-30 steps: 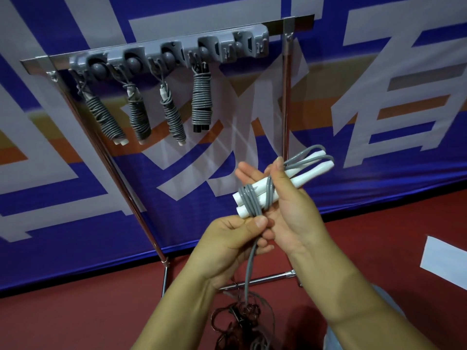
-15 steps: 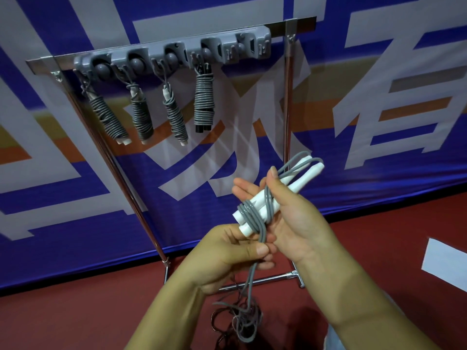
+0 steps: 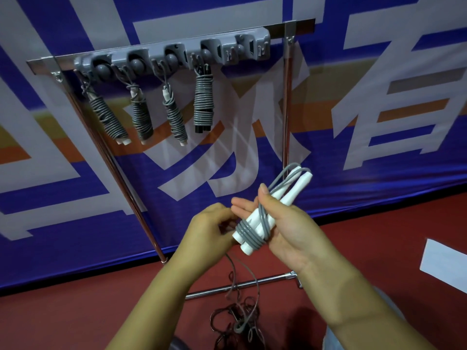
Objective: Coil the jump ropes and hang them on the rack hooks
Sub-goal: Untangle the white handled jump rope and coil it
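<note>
My right hand (image 3: 285,223) holds two white jump-rope handles (image 3: 283,195) side by side, thumb over them, with a few turns of grey rope (image 3: 249,232) wound round their lower ends. My left hand (image 3: 209,236) is curled just left of the handles and pinches the rope's free length, which drops to a loose pile (image 3: 240,322) on the floor. Above, the grey hook rack (image 3: 177,56) carries several coiled ropes (image 3: 203,102). Its rightmost hooks (image 3: 252,48) are bare.
The rack's metal stand has a slanted left post (image 3: 121,178), an upright right post (image 3: 286,102) and a floor bar (image 3: 242,284). A blue-and-white banner hangs behind. A white sheet (image 3: 444,263) lies on the red floor at right.
My left hand has carried the rope up and round behind the handles, adding to the wraps at their lower ends. The free length now hangs slacker toward the floor.
</note>
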Motion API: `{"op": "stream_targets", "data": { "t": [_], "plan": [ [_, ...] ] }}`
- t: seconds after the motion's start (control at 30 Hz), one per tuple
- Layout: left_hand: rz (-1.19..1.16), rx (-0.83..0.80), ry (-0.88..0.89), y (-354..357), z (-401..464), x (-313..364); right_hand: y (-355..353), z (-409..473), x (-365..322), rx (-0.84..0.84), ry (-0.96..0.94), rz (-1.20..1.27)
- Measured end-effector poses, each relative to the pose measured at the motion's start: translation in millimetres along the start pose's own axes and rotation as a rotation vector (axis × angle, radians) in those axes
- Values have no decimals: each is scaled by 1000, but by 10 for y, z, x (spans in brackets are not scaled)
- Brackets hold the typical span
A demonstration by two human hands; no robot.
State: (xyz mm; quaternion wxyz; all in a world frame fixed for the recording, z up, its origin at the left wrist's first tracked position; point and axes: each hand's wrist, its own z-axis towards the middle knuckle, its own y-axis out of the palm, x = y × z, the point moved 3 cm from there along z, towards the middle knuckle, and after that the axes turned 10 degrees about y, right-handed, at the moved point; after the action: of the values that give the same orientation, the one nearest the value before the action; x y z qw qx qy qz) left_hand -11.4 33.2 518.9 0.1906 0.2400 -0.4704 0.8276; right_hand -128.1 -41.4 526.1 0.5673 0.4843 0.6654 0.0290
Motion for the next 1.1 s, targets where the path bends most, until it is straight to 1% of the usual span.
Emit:
{"op": "stream_targets", "data": {
  "t": [0.27,0.33,0.43,0.5,0.6,0.73,0.8,0.9,0.97,1.0,1.03,1.1],
  "plan": [
    [46,44,-14,-100,40,-63,-177,139,138,82,77,-56],
    [112,58,54,-114,49,-47,-194,143,152,75,86,-95],
    [321,95,205,-106,55,16,-211,169,170,65,97,-114],
    [380,127,233,-119,51,21,-229,181,172,81,96,-135],
    [355,124,166,-156,36,24,-253,187,152,120,29,-157],
    [345,90,94,-151,29,90,-216,168,163,99,-94,-203],
    [315,89,54,-152,33,142,-189,171,176,121,-169,-243],
    [221,32,-43,-147,-1,209,-175,180,180,185,-287,-270],
    [66,-55,-165,-141,-36,251,-158,162,138,172,-327,-270],
    [-72,-91,-245,-135,-54,279,-164,158,109,163,-347,-258],
    [-259,-96,-331,-117,-70,295,-172,165,81,152,-375,-242],
    [-692,-58,-518,-40,-92,282,-160,188,42,134,-408,-232]
  ]
}}
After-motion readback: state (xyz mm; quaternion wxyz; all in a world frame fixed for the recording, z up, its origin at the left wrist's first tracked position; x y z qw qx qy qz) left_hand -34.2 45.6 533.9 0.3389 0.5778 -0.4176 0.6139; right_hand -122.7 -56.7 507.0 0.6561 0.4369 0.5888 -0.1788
